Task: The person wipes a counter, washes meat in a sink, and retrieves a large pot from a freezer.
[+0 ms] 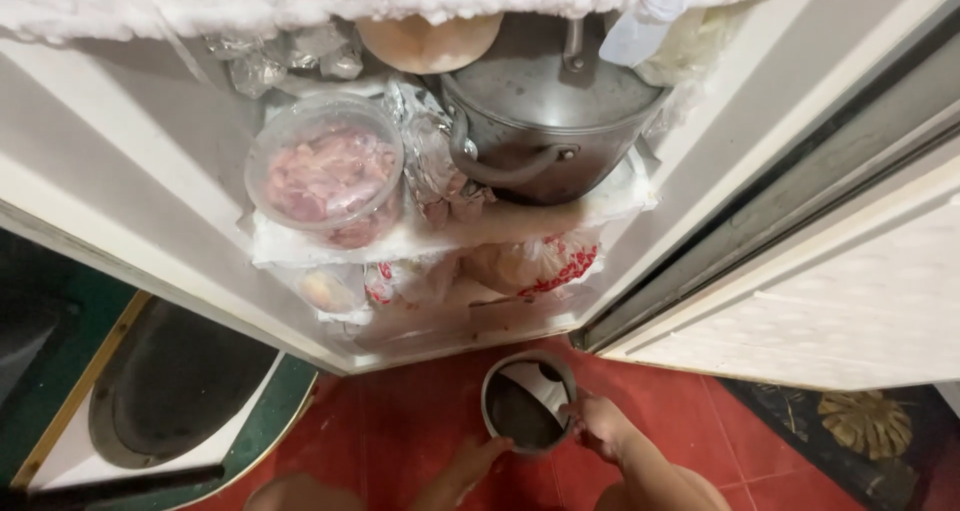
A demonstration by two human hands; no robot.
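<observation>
Head view: meat tub (325, 166), steel pot (545, 121)

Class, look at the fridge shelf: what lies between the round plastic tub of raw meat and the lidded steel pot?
In the head view, crinkled foil-wrapped bundles sit between the tub and pot.

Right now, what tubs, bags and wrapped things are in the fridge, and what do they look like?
Round clear tub: shelf, left; pink meat inside, clear lid.
Foil-wrapped bundle: between the tub and the pot; crinkly silver.
Clear plastic bag with red print: below the shelf, right; something tan inside.
Small clear bag: below the shelf, left; contents blurred.
Crumpled clear plastic: top left, by the frost.
No signs or screens.
</observation>
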